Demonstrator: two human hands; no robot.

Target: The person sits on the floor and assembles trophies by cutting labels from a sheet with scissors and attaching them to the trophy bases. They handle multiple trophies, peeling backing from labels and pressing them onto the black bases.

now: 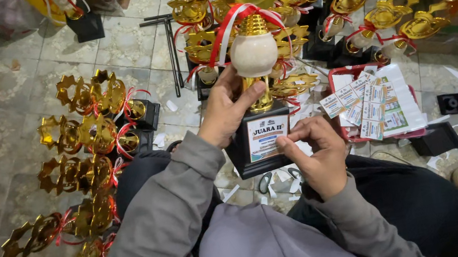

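Head view, frame centre: left hand (225,113) grips trophy (258,98) stem, right hand (315,154) pinches label (268,137) onto base; I judge pressing edges flat comes next.

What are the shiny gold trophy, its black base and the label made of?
The trophy, held by the left hand, looks like gold-coated plastic: mirror-bright, with moulded shapes; real metal can't be ruled out. Its ball is matte cream, maybe plastic. The base seems glossy black plastic. The label, under the right hand, looks like printed paper.
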